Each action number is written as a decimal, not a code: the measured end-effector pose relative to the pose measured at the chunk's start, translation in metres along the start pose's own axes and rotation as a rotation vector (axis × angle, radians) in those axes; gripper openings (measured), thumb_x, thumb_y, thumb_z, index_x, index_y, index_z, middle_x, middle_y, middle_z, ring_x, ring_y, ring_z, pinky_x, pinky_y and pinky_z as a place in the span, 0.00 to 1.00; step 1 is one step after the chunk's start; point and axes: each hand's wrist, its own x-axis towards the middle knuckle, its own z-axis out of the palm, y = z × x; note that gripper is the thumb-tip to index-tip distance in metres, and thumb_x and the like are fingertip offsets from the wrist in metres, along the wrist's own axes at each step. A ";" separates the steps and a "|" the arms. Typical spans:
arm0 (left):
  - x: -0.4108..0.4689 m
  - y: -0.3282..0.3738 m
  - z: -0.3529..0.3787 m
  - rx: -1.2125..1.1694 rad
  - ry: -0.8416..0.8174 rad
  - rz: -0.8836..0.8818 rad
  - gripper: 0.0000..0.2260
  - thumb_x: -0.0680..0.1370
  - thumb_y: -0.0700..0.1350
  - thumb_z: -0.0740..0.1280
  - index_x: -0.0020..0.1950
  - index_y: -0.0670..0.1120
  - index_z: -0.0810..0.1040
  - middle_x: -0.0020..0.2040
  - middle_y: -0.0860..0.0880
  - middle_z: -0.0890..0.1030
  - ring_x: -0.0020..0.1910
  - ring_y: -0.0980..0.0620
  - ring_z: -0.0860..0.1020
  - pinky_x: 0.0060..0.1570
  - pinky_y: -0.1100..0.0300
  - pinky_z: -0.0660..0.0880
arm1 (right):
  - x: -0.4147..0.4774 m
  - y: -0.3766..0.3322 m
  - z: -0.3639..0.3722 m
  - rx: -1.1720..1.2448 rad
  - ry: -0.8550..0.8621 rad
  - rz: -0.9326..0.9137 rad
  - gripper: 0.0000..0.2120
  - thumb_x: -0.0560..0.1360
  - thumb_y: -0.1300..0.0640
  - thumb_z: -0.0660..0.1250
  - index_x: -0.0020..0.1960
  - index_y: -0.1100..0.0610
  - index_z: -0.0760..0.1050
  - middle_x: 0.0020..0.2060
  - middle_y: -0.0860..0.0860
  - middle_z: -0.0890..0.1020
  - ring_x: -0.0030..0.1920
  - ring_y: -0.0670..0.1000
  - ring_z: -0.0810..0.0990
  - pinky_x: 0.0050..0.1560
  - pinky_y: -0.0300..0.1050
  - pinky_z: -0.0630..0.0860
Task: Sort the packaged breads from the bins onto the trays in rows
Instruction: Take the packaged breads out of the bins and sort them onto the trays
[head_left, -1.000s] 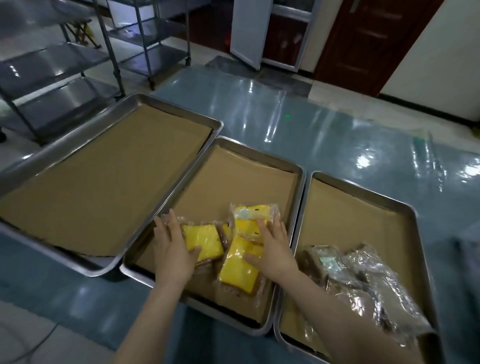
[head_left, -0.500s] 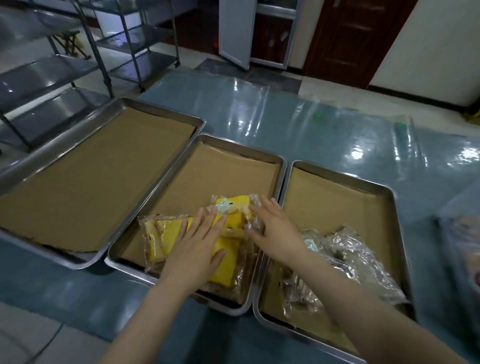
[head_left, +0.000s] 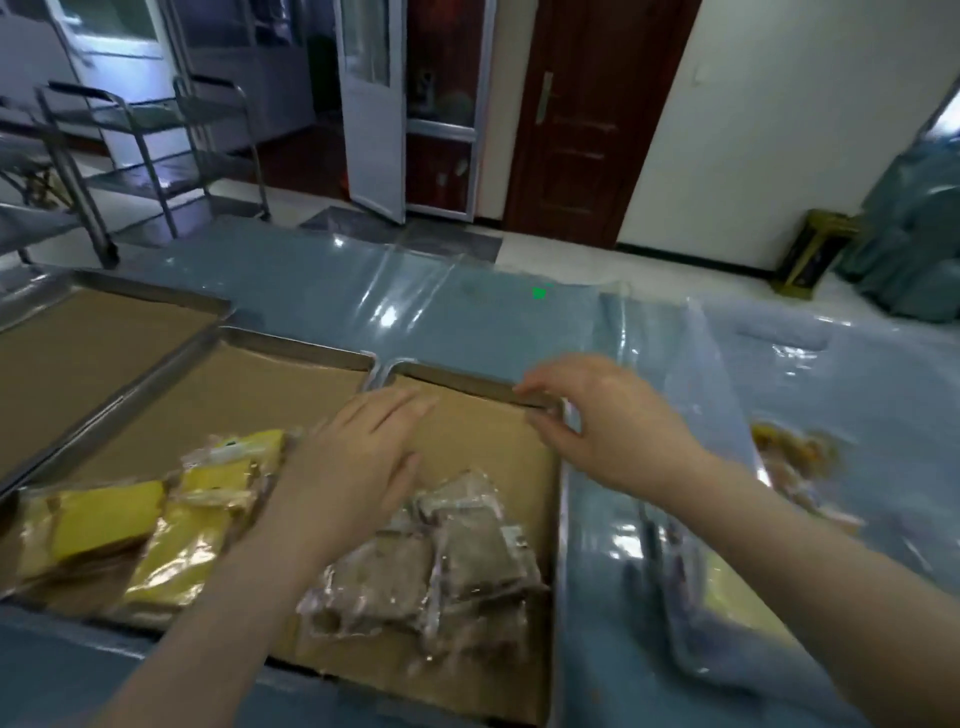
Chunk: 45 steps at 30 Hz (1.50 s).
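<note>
hovering over 3 trays (head_left: 156, 299) (head_left: 301, 345) (head_left: 457, 376): left hand (head_left: 353, 462) flat, right hand (head_left: 613, 426) loosely curled, both holding nothing.

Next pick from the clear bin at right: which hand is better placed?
Right. The empty right hand is over the far right corner of the right steel tray, beside the clear plastic bin with blurred orange-brown packaged bread. The left hand is farther left.

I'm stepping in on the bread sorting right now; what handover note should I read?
Left hand open, holding nothing, above where middle tray meets right tray.
Right hand open, holding nothing, over the right tray's far corner.
Yellow breads heaped at middle tray's near end, brown breads at right tray's.
Neither forms neat rows yet; blurred packs lie in the bin at right.
</note>
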 end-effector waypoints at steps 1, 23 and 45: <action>0.008 0.023 0.005 -0.018 0.027 -0.004 0.22 0.72 0.42 0.70 0.66 0.45 0.73 0.63 0.47 0.76 0.59 0.46 0.75 0.58 0.54 0.71 | -0.020 0.018 -0.017 -0.011 0.013 0.007 0.12 0.76 0.53 0.66 0.58 0.52 0.78 0.54 0.49 0.81 0.56 0.52 0.76 0.57 0.42 0.68; 0.116 0.280 0.105 -0.227 -0.375 -0.061 0.32 0.77 0.59 0.58 0.76 0.56 0.47 0.77 0.54 0.43 0.74 0.56 0.38 0.72 0.47 0.38 | -0.158 0.272 -0.022 -0.109 -0.657 0.347 0.25 0.75 0.45 0.66 0.68 0.54 0.70 0.60 0.52 0.78 0.57 0.54 0.77 0.53 0.44 0.73; 0.112 0.277 0.116 -0.002 -0.322 -0.019 0.30 0.77 0.61 0.55 0.76 0.51 0.51 0.78 0.48 0.45 0.75 0.50 0.39 0.68 0.56 0.38 | -0.170 0.295 0.059 -0.100 -0.688 0.722 0.36 0.66 0.38 0.72 0.66 0.55 0.67 0.56 0.55 0.74 0.60 0.59 0.71 0.58 0.54 0.74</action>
